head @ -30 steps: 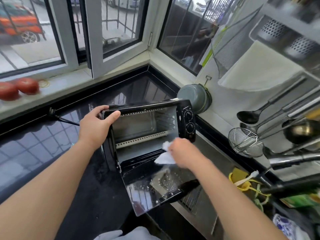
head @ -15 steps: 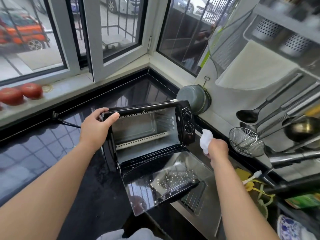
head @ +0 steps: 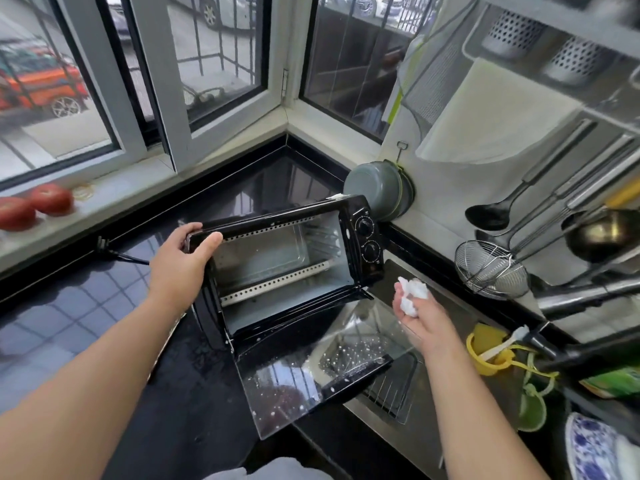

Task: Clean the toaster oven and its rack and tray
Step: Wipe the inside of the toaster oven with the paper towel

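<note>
- Nearest me, the black toaster oven's glass door hangs open, wet with droplets, jutting out over the steel sink.
- A wire rack lies in that sink, partly under the door's handle.
- The right hand hovers above the sink just right of the door, fingers curled round a crumpled white wad of cloth or paper.
- The left hand grasps the top left front corner of the black toaster oven, thumb over the edge.
- The oven sits tilted on the glossy black countertop, its cavity bare metal, two dials on the right.
- Behind, a grey-green pot hangs against the wall.
- Two red tomatoes rest on the far windowsill.
</note>
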`<state>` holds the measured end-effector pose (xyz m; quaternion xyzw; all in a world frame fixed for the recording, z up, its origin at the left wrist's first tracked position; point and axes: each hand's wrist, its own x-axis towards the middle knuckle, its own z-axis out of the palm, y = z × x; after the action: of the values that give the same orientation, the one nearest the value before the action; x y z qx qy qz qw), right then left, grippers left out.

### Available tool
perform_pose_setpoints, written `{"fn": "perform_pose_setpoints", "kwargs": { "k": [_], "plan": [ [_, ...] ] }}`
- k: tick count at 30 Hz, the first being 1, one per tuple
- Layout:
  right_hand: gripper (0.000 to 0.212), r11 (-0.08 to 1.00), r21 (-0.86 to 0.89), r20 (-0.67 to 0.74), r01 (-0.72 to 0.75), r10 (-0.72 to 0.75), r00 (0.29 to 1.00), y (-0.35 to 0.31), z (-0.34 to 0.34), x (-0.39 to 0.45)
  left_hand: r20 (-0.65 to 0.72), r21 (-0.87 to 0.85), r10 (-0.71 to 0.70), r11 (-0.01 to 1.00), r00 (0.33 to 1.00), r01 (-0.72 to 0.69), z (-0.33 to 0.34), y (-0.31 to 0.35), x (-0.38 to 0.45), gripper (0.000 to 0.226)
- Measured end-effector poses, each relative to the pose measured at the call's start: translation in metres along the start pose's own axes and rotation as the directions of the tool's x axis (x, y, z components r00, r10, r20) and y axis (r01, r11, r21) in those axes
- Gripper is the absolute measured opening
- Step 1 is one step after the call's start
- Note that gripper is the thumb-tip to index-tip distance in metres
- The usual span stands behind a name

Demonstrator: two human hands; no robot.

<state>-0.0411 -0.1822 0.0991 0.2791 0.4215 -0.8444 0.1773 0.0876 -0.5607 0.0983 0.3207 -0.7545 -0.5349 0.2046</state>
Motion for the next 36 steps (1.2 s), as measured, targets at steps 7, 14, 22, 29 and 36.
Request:
{"fn": "perform_pose_setpoints", "kwargs": {
  "k": [7,14,22,29,36],
  "plan": [
    [0.050,0.998,-0.038,0.100,0.045,-0.041,0.994,-0.010,-0.001,0.011,0.002,0.009,0.000,1.000,1.000,0.000,-0.001,-0.002,0.001,0.057],
    [0.051,0.952,-0.208,-0.019,0.226,-0.235,0.972,-0.042,0.001,0.017,-0.003,0.010,0.024,1.000,1.000,-0.024,0.001,0.001,-0.003,0.043],
    [0.044,0.865,-0.346,0.021,0.363,-0.380,0.925,-0.048,0.020,0.013,-0.028,0.032,0.022,0.999,0.999,-0.021,0.002,0.007,-0.008,0.041],
    [0.042,0.818,-0.401,-0.007,0.412,-0.453,0.892,-0.059,0.029,0.018,-0.032,0.040,0.029,0.999,0.999,-0.028,0.002,0.004,-0.009,0.042],
    [0.045,0.816,-0.414,-0.019,0.404,-0.452,0.892,-0.060,0.026,0.020,-0.017,0.027,0.026,0.999,1.000,-0.025,0.001,0.001,-0.004,0.045]
  ]
}}
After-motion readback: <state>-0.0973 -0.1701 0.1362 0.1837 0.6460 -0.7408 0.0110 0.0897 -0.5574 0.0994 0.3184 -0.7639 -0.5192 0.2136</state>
